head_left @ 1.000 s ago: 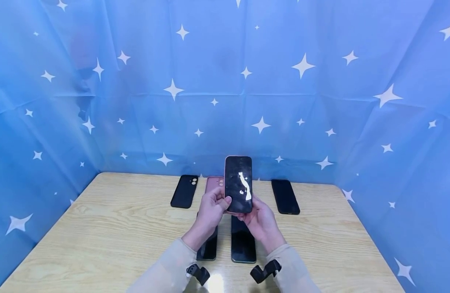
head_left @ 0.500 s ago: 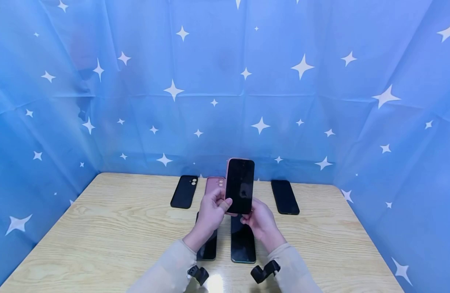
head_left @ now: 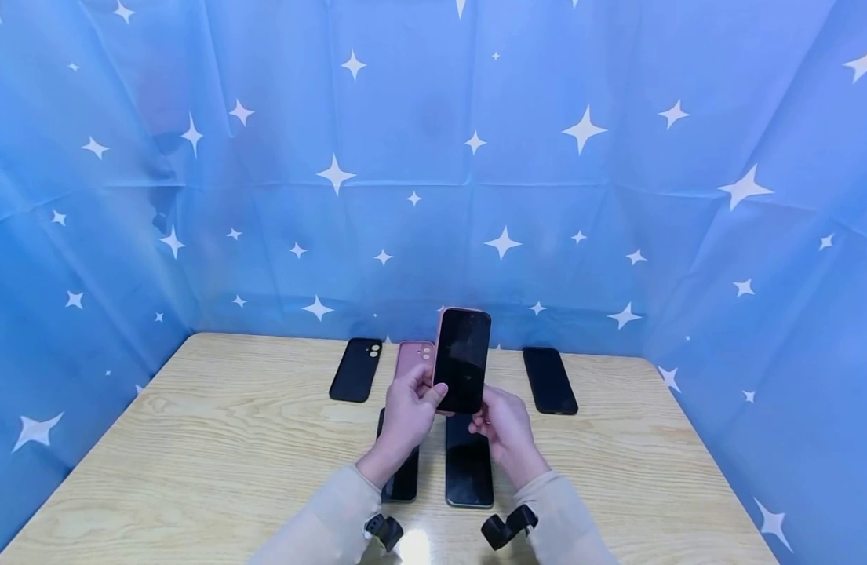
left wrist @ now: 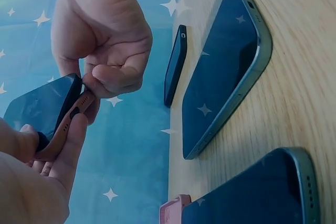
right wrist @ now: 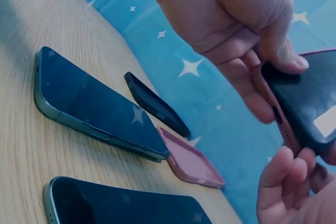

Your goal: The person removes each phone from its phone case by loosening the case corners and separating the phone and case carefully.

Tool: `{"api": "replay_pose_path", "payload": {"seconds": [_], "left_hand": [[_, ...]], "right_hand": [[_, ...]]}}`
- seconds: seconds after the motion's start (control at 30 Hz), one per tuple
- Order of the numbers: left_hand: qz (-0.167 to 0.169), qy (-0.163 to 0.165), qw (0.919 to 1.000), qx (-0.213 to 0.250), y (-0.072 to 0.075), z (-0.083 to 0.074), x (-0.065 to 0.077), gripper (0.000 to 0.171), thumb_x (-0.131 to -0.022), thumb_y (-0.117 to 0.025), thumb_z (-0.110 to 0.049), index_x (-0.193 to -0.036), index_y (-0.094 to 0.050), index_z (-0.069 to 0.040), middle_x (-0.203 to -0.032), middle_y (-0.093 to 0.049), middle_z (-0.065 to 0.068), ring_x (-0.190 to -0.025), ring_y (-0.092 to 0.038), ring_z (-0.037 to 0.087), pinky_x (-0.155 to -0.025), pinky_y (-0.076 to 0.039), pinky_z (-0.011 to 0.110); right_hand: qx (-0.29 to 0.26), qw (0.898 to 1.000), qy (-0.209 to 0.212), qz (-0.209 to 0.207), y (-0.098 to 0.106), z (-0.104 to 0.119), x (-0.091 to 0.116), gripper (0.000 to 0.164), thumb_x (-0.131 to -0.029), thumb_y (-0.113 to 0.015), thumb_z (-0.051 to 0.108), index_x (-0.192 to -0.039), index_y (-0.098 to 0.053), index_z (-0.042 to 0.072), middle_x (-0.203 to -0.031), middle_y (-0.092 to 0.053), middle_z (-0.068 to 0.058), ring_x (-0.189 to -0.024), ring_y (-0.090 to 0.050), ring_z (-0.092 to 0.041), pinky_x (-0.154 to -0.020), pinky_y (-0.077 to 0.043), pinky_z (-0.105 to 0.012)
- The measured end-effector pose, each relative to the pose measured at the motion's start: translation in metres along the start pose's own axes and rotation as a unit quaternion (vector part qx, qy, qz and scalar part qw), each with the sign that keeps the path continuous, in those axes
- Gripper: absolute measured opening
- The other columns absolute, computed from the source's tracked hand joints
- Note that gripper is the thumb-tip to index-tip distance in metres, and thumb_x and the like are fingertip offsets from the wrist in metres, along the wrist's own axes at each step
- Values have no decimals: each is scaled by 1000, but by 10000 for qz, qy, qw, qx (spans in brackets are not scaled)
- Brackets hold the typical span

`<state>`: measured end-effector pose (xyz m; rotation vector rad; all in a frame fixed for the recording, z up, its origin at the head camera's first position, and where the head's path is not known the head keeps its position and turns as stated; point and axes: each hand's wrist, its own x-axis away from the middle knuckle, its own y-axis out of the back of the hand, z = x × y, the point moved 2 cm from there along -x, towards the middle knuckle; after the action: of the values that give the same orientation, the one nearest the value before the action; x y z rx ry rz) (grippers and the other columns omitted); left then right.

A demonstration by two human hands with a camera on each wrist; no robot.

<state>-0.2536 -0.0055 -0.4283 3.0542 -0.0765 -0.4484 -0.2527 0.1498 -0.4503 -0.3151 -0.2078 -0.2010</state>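
Observation:
Above the table, my left hand [head_left: 410, 404] holds a dark phone [head_left: 463, 357] with a pink phone case [right wrist: 287, 136] around its back. The left thumb lies on the screen near the lower left corner, fingers along the case. At the lower right corner, my right hand [head_left: 505, 428] has its fingers curled and its fingertips at the edge of the case, seeming to pinch it. In the left wrist view, the phone's bottom edge stands a little proud of the case. Most of the case's back is hidden.
Two more dark phones, a left one [head_left: 405, 475] and a right one [head_left: 468, 471], lie below the hands. Behind are a black phone case [head_left: 355, 370], a second pink case [head_left: 412, 355] and a black phone-shaped slab [head_left: 549, 380]. A starry blue curtain [head_left: 419, 220] backs the table.
The phone has tilted slightly and shifted a little right and down, and the screen glare is gone. My right fingers have drawn out from under the phone and curled at its lower right corner.

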Motion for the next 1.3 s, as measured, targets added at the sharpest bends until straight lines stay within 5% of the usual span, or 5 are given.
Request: {"api": "replay_pose_path", "payload": {"seconds": [0.3, 0.67, 1.0, 1.17, 1.3], "left_hand": [[-110, 218, 9995, 223, -3, 4, 1, 5, -97, -66, 5, -100, -64, 9, -86, -68, 24, -83, -73, 36, -63, -64, 37], [-869, 570, 9938, -401, 2, 9, -4, 5, -91, -72, 5, -89, -67, 4, -79, -61, 7, -65, -57, 8, -56, -45, 18], [-775, 524, 9939, -577, 4, 9, -4, 7, -92, -74, 2, -90, -67, 2, -82, -63, 8, -70, -63, 11, -62, -50, 21], [-613, 504, 9949, -625, 4, 7, -2, 6, -92, -74, 2, -96, -69, 3, -85, -66, 10, -74, -63, 14, -65, -52, 22], [-433, 656, 9967, -183, 4, 8, -2, 9, -93, -72, 4, -100, -66, 6, -84, -66, 12, -72, -66, 16, -67, -63, 37]], "right_hand": [[138, 9982, 275, -508, 2, 1, 2, 17, -96, -64, 4, -80, -67, 3, -54, -54, 0, -40, -50, -5, -45, -54, -22], [966, 9859, 1304, -414, -4, 9, 16, 32, -107, -58, 16, -99, -66, -14, -64, -58, -2, -50, -54, -8, -52, -57, -24], [2312, 9510, 2043, -203, -3, 8, 17, 26, -89, -82, 13, -96, -63, -4, -73, -59, -6, -58, -57, -13, -52, -57, -23], [2651, 9416, 2076, -53, -2, 9, 16, 27, -87, -84, 12, -92, -61, -2, -74, -56, -5, -58, -57, -15, -51, -56, -23], [3038, 9303, 2049, 174, 0, 13, 19, 21, -90, -82, 14, -88, -66, 0, -71, -53, -3, -56, -57, -14, -53, -57, -24]]}}
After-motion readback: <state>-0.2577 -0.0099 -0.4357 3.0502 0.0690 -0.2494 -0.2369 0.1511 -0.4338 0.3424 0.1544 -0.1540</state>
